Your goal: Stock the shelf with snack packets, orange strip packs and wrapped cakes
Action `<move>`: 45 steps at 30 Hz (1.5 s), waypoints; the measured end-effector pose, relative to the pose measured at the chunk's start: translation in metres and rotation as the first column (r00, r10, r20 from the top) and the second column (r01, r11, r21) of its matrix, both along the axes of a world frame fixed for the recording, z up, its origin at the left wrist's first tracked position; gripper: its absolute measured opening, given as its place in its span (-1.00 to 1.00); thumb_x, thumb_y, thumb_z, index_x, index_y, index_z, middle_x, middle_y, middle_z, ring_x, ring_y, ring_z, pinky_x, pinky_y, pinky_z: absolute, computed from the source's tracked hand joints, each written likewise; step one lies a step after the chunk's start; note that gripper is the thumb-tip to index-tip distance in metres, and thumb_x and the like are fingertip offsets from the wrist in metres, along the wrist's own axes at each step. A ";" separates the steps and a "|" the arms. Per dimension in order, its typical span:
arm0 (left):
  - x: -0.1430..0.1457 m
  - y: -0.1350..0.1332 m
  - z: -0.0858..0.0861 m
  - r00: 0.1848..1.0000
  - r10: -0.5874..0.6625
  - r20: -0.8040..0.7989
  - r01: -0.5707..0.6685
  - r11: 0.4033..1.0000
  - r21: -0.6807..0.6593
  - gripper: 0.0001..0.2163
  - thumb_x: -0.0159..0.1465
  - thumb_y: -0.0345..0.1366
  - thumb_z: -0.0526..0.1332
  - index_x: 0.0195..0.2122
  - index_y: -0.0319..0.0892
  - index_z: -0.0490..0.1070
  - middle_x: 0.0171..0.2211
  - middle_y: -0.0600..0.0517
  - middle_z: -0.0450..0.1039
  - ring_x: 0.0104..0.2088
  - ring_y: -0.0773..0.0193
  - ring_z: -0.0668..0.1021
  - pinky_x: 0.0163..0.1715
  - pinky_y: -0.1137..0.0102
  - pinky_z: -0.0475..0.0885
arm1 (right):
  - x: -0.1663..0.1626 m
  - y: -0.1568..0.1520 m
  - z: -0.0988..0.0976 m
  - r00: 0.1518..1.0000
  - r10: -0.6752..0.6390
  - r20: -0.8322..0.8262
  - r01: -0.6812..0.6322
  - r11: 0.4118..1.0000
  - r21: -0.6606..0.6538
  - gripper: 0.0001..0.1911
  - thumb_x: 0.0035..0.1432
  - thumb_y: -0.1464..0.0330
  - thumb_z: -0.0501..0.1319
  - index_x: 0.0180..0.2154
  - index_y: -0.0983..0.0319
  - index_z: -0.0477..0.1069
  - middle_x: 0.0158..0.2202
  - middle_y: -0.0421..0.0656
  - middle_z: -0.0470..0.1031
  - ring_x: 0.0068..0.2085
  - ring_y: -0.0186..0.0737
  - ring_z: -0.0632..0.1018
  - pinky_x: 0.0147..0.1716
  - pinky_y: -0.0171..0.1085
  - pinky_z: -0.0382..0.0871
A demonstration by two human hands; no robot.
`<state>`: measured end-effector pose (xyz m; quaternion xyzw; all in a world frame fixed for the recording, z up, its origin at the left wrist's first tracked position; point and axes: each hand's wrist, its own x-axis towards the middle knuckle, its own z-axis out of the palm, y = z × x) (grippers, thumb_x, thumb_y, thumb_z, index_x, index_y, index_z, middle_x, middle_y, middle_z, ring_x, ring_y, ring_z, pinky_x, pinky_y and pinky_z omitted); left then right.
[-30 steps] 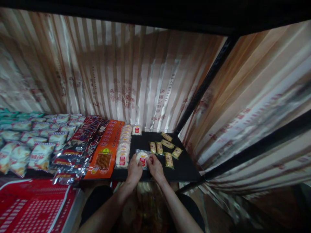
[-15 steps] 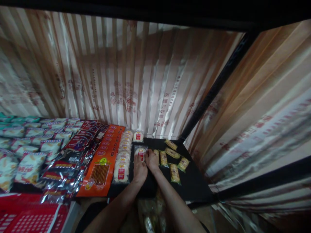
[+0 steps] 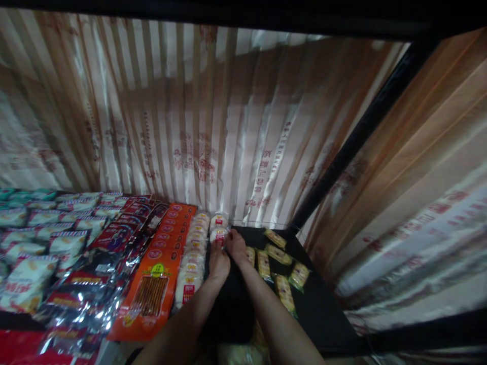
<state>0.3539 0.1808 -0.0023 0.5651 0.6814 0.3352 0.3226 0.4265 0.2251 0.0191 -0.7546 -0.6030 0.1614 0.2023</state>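
Observation:
Both my hands reach to the back of a black shelf [image 3: 327, 314]. My left hand [image 3: 218, 261] and my right hand [image 3: 236, 247] together pinch a round white snack packet with a red label [image 3: 218, 234], set flat just in front of another such packet [image 3: 219, 220] by the curtain. A column of the same white packets [image 3: 192, 258] runs along the left of my left hand. Several small yellow packets [image 3: 279, 268] lie scattered to the right of my right arm.
Long orange packs [image 3: 160, 268] lie left of the white column, then dark foil packs [image 3: 110, 243] and white-and-red bags [image 3: 34, 248]. A striped satin curtain [image 3: 198, 132] closes the back and right side. A black post [image 3: 357, 137] stands at the back right corner.
My hands have carried the white packet from the shelf's front edge to the back, next to the packet by the curtain. The view has moved closer.

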 end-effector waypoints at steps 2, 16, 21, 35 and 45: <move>0.001 0.005 0.000 1.000 -0.004 -0.007 0.004 1.000 0.000 -0.55 0.20 -0.53 -0.08 0.13 -0.42 0.25 0.20 -0.22 0.19 0.25 0.20 0.18 0.24 0.38 0.06 | 0.000 0.005 -0.001 1.000 0.001 -0.002 -0.001 1.000 0.012 -0.78 0.20 0.39 0.06 -0.16 0.24 0.42 -0.19 -0.04 0.53 -0.17 -0.24 0.53 -0.28 -0.40 0.28; 0.000 0.027 -0.004 1.000 0.005 -0.009 -0.005 1.000 -0.014 -0.56 0.21 -0.53 -0.06 0.13 -0.42 0.24 0.22 -0.26 0.14 0.25 0.17 0.18 0.23 0.37 0.06 | -0.003 0.024 -0.008 0.999 -0.031 -0.021 0.031 1.000 0.001 -0.67 0.25 0.29 -0.02 -0.06 0.19 0.40 -0.15 -0.02 0.52 -0.14 -0.19 0.54 -0.24 -0.32 0.33; 0.002 0.027 -0.003 1.000 0.004 -0.024 -0.005 0.999 -0.039 -0.54 0.21 -0.52 -0.07 0.15 -0.38 0.21 0.24 -0.20 0.13 0.26 0.19 0.15 0.24 0.37 0.03 | -0.002 0.026 -0.010 1.000 -0.026 -0.017 0.026 1.000 0.015 -0.65 0.24 0.30 0.00 0.00 0.20 0.38 -0.12 -0.03 0.51 -0.09 -0.21 0.52 -0.16 -0.34 0.32; 0.003 0.028 0.004 0.998 -0.021 -0.060 0.017 0.997 -0.075 -0.53 0.23 -0.51 -0.09 0.18 -0.40 0.16 0.25 -0.20 0.10 0.27 0.22 0.12 0.25 0.41 -0.02 | -0.004 0.033 -0.011 0.999 -0.026 -0.020 0.027 0.998 0.050 -0.67 0.23 0.35 0.01 -0.04 0.25 0.40 -0.16 0.01 0.52 -0.12 -0.19 0.53 -0.15 -0.32 0.33; 0.001 0.002 0.027 0.999 -0.018 -0.046 0.018 1.000 -0.007 -0.56 0.17 -0.58 -0.05 0.06 -0.32 0.33 0.12 -0.18 0.32 0.18 0.20 0.31 0.19 0.36 0.15 | -0.004 0.001 -0.004 0.998 -0.035 -0.048 0.039 0.996 0.074 -0.63 0.21 0.38 0.04 0.03 0.31 0.36 -0.03 0.03 0.48 -0.01 -0.20 0.47 -0.03 -0.32 0.27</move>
